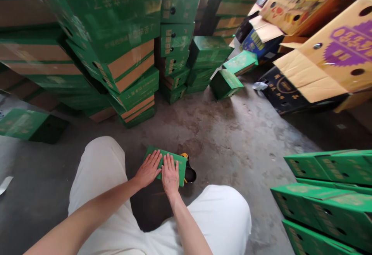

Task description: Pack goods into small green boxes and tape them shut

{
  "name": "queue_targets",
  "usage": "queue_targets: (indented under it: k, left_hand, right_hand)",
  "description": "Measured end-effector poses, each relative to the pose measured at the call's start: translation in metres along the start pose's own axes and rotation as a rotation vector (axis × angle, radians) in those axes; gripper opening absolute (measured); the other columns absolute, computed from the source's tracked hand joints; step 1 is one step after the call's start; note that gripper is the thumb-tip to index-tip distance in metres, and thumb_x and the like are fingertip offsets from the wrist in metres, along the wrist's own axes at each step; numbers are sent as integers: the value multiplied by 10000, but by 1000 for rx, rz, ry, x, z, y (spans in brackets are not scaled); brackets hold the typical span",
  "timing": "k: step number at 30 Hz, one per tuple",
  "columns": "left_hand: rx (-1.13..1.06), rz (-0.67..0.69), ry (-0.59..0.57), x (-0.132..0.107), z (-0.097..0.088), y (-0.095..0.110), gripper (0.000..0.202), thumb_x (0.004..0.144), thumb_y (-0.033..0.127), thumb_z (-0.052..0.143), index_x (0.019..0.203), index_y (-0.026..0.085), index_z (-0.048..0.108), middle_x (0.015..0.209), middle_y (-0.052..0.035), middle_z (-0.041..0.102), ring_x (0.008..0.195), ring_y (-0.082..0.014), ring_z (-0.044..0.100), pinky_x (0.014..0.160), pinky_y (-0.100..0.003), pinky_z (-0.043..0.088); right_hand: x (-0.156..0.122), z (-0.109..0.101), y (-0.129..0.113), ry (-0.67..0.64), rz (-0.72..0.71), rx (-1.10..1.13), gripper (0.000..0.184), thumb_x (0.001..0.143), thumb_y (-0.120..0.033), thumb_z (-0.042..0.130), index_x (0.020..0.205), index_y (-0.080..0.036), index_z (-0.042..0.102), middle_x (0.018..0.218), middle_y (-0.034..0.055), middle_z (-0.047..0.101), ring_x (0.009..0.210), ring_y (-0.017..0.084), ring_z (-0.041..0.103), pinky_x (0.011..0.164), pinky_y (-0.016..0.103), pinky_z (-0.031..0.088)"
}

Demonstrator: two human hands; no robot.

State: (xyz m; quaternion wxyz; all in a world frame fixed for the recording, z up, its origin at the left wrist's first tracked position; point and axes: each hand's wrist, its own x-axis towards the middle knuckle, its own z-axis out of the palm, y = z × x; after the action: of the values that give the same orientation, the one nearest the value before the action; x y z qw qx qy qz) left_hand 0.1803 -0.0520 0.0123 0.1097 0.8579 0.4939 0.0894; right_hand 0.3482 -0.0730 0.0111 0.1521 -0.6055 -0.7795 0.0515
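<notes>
resting the bare left hand [148, 168] flat, fingers out straight, over the left part of a small rectangular green cardboard box [181, 168] at the lower centre of the frame, between the knees of pale cloth trousers [223, 212]. likewise flat and open with the bare right hand [170, 171], just beside the other and nearer the box's right edge; gripping nothing with either. just right of the box, a black and yellow tool [188, 164], probably a tape dispenser, clear of both hands.

as for progress, apparently closed on top, to judge by the level printed face; no tape to be made out there, with much covered by fingers, so impossible to say whether sealed or left to tape. seemingly finished: tall stacks of green cardboard boxes with brown bands [95, 34] at the upper left. at the lower right, more green cardboard boxes in rows [314, 204]; at the upper right, a large tan cardboard carton with purple print [345, 45]. underneath, a stained grey concrete floor [232, 142].
</notes>
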Motion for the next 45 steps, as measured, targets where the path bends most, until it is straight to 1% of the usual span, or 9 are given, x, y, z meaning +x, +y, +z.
queue_targets:
  k: [10,15,26,33,36,39,41,43,45]
  left_hand:
    - [-8,-53,-29,14,-6,8,637,1029,269,419,1648,175,301,1701,-97,286,1570,-291,278,1263,-504,292]
    - [-33,-60,-33,30,-3,13,659,1002,180,388,1653,186,289,1681,-94,322,1557,-279,314,1271,-512,274]
    - [2,-40,-58,34,5,11,592,1039,218,377,1626,157,348,1671,-114,321,1561,-282,298,1263,-516,279]
    - [-33,-45,-28,31,6,11,579,1056,220,362,1632,167,332,1673,-109,320,1563,-269,290,1273,-505,273]
    - [-61,-62,-18,30,4,11,591,1057,218,363,1644,176,300,1679,-104,311,1568,-268,279,1280,-513,260]
    - [-75,-68,-1,29,3,11,589,1066,230,354,1649,177,283,1679,-103,314,1567,-267,285,1283,-521,253]
    - [-60,-65,9,28,2,11,582,1073,238,341,1649,178,281,1677,-98,318,1565,-260,291,1283,-517,254]
    - [-32,-64,17,27,1,12,573,1078,237,326,1646,173,288,1677,-94,320,1564,-252,295,1280,-508,263]
    - [-8,-67,28,26,1,12,564,1079,231,317,1640,169,305,1674,-92,327,1561,-247,304,1277,-497,272]
  right_hand:
    - [6,-1,-1,-21,75,61,531,1070,-256,399,1595,-184,431,1629,90,422,1544,234,315,1278,494,124]
    - [4,2,2,-29,76,64,526,1067,-249,412,1587,-181,446,1603,100,463,1538,236,330,1280,494,125]
    - [4,6,8,-72,102,102,530,1055,-220,427,1583,-182,452,1599,109,468,1543,244,325,1275,514,157]
    - [5,6,-2,6,103,135,484,1061,-217,421,1533,-182,521,1554,102,532,1506,239,385,1279,491,121]
    - [9,4,9,72,109,241,438,1060,-228,419,1460,-190,593,1496,104,594,1454,233,455,1257,472,203]
    - [10,-3,54,140,418,383,452,1044,-240,359,1367,-120,651,1408,178,644,1369,272,542,1176,465,352]
    - [5,-10,90,62,944,361,530,1025,-233,282,1421,-65,593,1410,228,625,1354,304,554,1135,466,398]
    - [-4,-14,115,-86,1135,341,497,978,-240,357,1322,-44,658,1261,250,702,1219,337,649,1032,436,483]
    - [-12,-14,121,-243,1172,343,406,916,-248,495,1211,-80,719,1132,209,758,1098,322,710,941,372,532]
